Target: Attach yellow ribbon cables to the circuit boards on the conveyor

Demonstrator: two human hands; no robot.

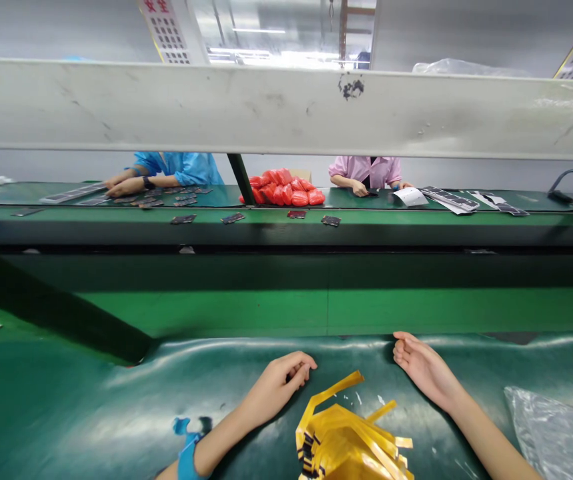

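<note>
while both hands rest on the dark green table (66,413) at the bottom of the frame, neither holds anything. the left hand (279,380), lower centre, lies with its fingers curled loosely inward, knuckles up, and a blue wristband (186,457) sits on that forearm near the bottom edge. the right hand (423,367), lower right of centre, lies palm half up with fingers loosely bent and open. between and just below the two hands lies a heap of yellow strips (346,440), touching neither hand; a few strips splay out toward the upper right of the heap, and small scraps dot the table just above it. a crumpled clear plastic bag (556,433) sits in the lower right corner, apart from the right forearm.

a broad white beam (286,110) crosses the whole upper part of the frame and hides the heads of two people at the far side. below it, upper left, a person in a blue top (181,167) rests their hands among small dark pieces (183,219) scattered on the far belt. at upper centre sits a pile of red packets (286,188), and to its right a person in a pink top (366,170) works beside white and dark sheets (451,199).
</note>
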